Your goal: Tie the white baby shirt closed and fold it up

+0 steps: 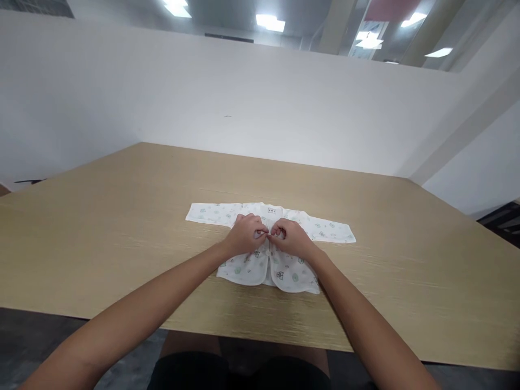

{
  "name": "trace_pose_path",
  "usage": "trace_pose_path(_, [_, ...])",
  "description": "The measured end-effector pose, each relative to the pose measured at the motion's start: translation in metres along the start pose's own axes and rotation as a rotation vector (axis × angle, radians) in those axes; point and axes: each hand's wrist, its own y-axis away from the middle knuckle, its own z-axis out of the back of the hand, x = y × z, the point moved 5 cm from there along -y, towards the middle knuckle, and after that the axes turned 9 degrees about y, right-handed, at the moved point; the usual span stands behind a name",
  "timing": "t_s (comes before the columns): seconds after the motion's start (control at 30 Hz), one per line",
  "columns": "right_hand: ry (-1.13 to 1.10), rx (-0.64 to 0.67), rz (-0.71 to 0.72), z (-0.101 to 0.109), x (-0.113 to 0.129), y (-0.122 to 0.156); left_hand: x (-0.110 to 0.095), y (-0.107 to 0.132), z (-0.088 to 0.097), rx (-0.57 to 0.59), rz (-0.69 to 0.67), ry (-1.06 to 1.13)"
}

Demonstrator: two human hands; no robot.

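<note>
1. A small white baby shirt [270, 238], printed with pale green and grey motifs, is lying flat near the middle of a light wooden table [122, 227], its front facing up, both sleeves spread out to the sides and its neck label pointing away from the person.
2. The left hand [246, 234] is resting on the shirt's chest just left of the front opening, its fingers curled and pinching the edge of the left front panel.
3. The right hand [290, 236] is mirroring it just right of the opening, fingertips pressed together on the edge of the right panel; the two hands are almost touching at the centre line.
4. Both pinches are meeting at one spot on the placket, at about chest height (the fastener itself is hidden under the fingertips, so its kind cannot be told).
5. Below the hands the two front panels are hanging slightly apart, leaving a narrow gap down to the rounded hem; this lower part is judged to be unfastened as yet.
6. Above the hands the neckline is lying closed and neat, though whether it is fastened cannot be told.
7. A plain white partition wall [260, 103] is standing behind the table's far edge.
</note>
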Motion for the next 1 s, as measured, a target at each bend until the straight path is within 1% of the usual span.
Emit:
trace_pose_path(0.1, [0.016, -0.005, -0.013, -0.002, -0.001, -0.001, 0.002, -0.001, -0.001, 0.001, -0.017, 0.045])
trace_pose_path(0.2, [0.019, -0.019, 0.007, -0.004, 0.000, -0.002, 0.005, -0.002, -0.001, -0.001, -0.026, 0.102])
trace_pose_path(0.47, [-0.089, -0.056, 0.152, -0.002, 0.002, -0.001, 0.009, -0.003, -0.002, -0.008, 0.025, 0.152])
trace_pose_path(0.6, [-0.160, -0.022, 0.209, 0.001, 0.002, 0.000, 0.010, -0.002, -0.002, 0.003, 0.039, 0.141])
trace_pose_path(0.7, [-0.175, -0.003, 0.200, 0.003, 0.001, -0.001, 0.010, -0.002, -0.002, 0.011, 0.033, 0.133])
trace_pose_path(0.83, [-0.139, -0.038, 0.184, 0.004, -0.002, -0.002, 0.010, -0.003, -0.002, 0.029, 0.027, 0.144])
trace_pose_path(1.0, [-0.146, -0.037, 0.181, -0.001, -0.008, -0.003, 0.011, -0.004, 0.000, 0.024, 0.017, 0.221])
